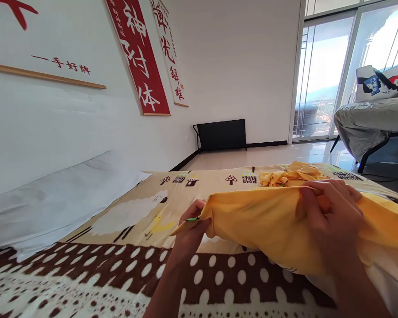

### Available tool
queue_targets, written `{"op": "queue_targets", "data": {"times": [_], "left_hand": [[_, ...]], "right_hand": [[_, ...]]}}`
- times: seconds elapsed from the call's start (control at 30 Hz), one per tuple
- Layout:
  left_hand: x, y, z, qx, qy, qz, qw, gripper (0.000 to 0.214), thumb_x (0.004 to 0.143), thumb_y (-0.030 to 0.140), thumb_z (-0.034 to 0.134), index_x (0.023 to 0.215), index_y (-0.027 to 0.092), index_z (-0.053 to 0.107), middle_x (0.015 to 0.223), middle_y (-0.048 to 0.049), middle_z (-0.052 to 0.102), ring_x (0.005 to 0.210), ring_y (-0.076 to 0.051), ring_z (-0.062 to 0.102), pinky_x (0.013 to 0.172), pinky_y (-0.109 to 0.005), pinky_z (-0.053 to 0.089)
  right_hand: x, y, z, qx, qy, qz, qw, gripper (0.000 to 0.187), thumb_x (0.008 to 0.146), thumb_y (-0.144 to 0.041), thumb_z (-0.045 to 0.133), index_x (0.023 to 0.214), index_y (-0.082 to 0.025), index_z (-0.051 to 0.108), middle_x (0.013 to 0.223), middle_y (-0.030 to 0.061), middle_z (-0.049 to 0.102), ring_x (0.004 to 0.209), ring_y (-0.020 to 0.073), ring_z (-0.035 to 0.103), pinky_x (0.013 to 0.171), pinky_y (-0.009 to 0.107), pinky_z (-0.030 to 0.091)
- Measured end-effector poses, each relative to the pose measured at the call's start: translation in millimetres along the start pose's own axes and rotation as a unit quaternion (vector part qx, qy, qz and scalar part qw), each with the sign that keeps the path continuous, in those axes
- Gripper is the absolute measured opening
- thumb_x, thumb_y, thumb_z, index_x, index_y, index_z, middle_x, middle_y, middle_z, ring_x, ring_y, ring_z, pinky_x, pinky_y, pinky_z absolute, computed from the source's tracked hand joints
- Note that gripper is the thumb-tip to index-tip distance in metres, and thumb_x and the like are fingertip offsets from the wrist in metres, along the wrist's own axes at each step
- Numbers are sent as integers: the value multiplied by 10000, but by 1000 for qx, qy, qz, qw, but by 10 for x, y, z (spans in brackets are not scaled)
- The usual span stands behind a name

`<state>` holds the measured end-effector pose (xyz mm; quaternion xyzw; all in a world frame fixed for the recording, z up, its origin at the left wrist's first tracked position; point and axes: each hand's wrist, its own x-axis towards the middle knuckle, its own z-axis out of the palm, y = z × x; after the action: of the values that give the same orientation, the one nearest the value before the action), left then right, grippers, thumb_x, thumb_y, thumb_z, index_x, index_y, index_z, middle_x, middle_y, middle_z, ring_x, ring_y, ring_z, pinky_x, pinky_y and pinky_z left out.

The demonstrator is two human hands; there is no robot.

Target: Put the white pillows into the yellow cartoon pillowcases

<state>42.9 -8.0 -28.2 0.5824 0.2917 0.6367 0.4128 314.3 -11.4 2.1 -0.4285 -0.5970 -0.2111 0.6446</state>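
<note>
My left hand (pixel 195 223) pinches the near-left corner of a yellow cloth (pixel 252 212), and a small green piece (pixel 192 219) shows at its fingers; what this piece is I cannot make out. Farther right, my right hand (pixel 331 212) grips the cloth's upper edge, thumb and fingers closed over it. Between the two hands the edge is stretched nearly straight, while the rest sags below. Beneath the yellow cloth at the lower right, some white fabric (pixel 384 282) shows. A bunched yellow cloth (pixel 292 173) lies just beyond the stretched edge; whether it is the same piece is unclear.
Under everything lies a patterned blanket (pixel 126 265) with sheep and brown dotted bands. White fabric (pixel 63 198) rests along the left wall. A black panel (pixel 222 134) leans at the back, and a covered table (pixel 374 119) stands at the right near glass doors (pixel 325 79).
</note>
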Motion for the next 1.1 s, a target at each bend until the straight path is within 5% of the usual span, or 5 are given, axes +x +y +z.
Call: {"op": "queue_targets", "data": {"times": [0.2,0.3,0.6,0.9,1.1], "left_hand": [[41,21,-62,-73,-159,-8,985,631,595,733,647,904,183,638,865,-64,538,770,-184,485,661,-276,410],[61,33,-82,-92,-166,-47,981,759,650,846,437,840,151,676,863,-108,575,821,-239,522,732,-346,433],[79,6,-46,62,-238,-6,969,175,750,319,712,844,173,696,887,-89,592,863,-206,526,798,-337,401],[84,4,-42,-6,-172,7,985,339,725,500,683,706,174,589,746,-38,514,689,-156,455,650,-286,370],[116,75,-46,-78,-140,39,986,383,679,473,705,536,191,489,552,-1,415,564,-138,389,586,-290,357]], "right_hand": [[-29,160,108,4,20,43,999,185,910,-294,473,757,-209,535,698,17,544,735,193,512,784,368,350],[-36,237,155,1,15,62,998,217,903,-310,479,714,-211,518,645,4,509,692,187,479,748,354,349],[-62,271,190,6,7,105,994,192,886,-324,503,752,-202,565,583,-17,475,648,175,456,720,330,363],[-77,238,97,-2,14,108,994,244,878,-369,530,715,-204,606,545,-13,493,567,156,449,615,300,382],[-74,213,-87,-18,138,50,989,207,818,-333,614,654,-207,610,457,-28,446,432,127,428,485,283,330]]}}
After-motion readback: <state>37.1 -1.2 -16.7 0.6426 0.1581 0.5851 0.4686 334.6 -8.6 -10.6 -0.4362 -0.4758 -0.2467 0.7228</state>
